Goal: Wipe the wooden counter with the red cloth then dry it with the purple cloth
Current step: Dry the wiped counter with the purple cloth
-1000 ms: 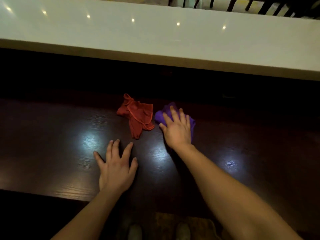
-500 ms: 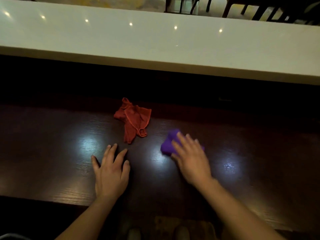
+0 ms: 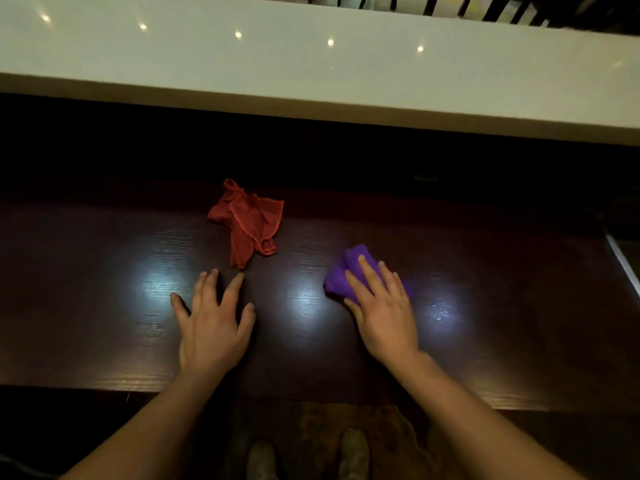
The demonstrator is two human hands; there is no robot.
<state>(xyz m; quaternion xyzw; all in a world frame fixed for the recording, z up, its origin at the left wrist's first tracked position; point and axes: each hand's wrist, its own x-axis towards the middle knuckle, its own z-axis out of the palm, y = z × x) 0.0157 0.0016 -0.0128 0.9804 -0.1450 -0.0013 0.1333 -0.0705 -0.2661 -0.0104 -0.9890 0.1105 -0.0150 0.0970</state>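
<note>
A dark wooden counter (image 3: pixel 104 306) stretches across the view, glossy with light spots. The red cloth (image 3: pixel 247 223) lies crumpled near its far middle, untouched. My left hand (image 3: pixel 211 323) rests flat on the wood just in front of the red cloth, fingers spread, holding nothing. To the right, the purple cloth (image 3: pixel 341 277) is bunched on the counter. My right hand (image 3: pixel 382 308) presses down on it, palm and fingers covering its near half.
A raised pale stone ledge (image 3: pixel 311 74) runs along the back, above a dark recess. Chair legs (image 3: pixel 485 8) show behind it. The counter's right end (image 3: pixel 623 265) has a light strip. Below the front edge are my shoes (image 3: pixel 353 452) on a patterned floor.
My right hand has slid the purple cloth from beside the red cloth toward me and to the right. The left hand has stayed flat in place; the red cloth has not moved.
</note>
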